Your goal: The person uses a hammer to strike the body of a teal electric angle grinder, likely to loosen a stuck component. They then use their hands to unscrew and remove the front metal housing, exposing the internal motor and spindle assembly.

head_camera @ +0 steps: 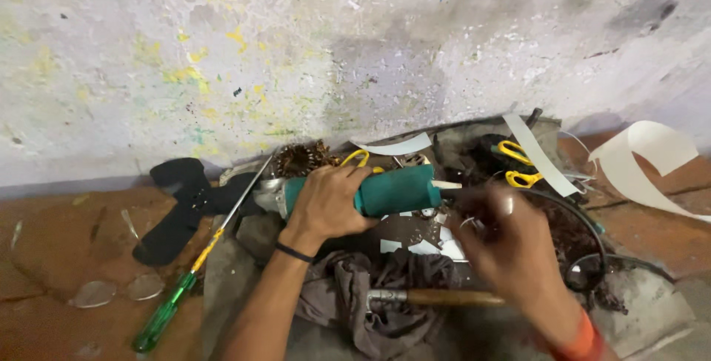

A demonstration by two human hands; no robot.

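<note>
Teal angle grinder [385, 192] lies clamped under the left hand [326, 202], fingers wrapped over its body. Right hand [511, 239] is blurred at its rear end; grip unclear. Hammer [433, 299] lies below the hands, green screwdriver [174, 303] left. Casing looks unopened.

Light dim, soft, even; no clear source. Wall [355, 50] palest, brightest area, no glare. Shadows weak, pooled under grinder [370, 192] and in clutter beside it. Right hand [511, 246] smeared by motion blur, fingers indistinct. Left hand [329, 202] fairly sharp. Screwdriver [181, 283] crisp. Colours muted, slight grain. Wide lens bends floor line at edges; corners soft.
</note>
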